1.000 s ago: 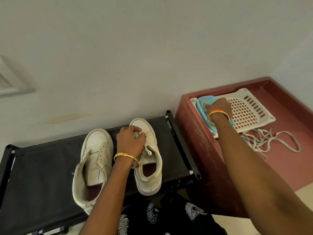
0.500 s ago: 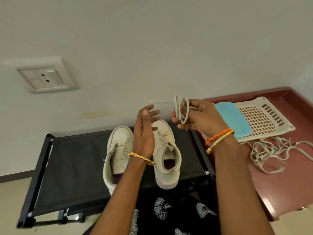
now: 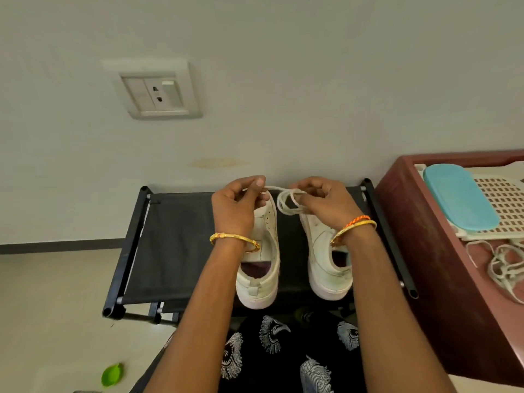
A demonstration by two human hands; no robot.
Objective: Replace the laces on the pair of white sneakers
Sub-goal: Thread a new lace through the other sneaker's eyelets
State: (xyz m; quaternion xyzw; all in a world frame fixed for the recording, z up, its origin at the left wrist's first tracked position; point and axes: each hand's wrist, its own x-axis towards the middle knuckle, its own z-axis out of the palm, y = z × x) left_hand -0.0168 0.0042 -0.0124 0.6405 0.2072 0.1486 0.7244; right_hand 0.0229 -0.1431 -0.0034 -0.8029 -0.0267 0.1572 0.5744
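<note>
Both hands are working mid-frame — the left hand (image 3: pixel 236 209) is pinching one end of a white lace (image 3: pixel 286 201), the right hand (image 3: pixel 326 201) is gripping its looped bundle. Beneath them, two white sneakers (image 3: pixel 262 275) are sitting on a black fabric rack (image 3: pixel 175 236) — more old laces (image 3: pixel 504 269) are lying on the maroon table (image 3: pixel 442 279) at right.

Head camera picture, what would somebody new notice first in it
First, the two hands held up mid-picture: the left hand pinches one end of a white lace, while the right hand holds its bunched loops. Right below them, the pair of white sneakers stands heels toward the camera on a black fabric rack. At the right edge, a tangle of old laces lies on the reddish cabinet, beside a white tray.
</note>
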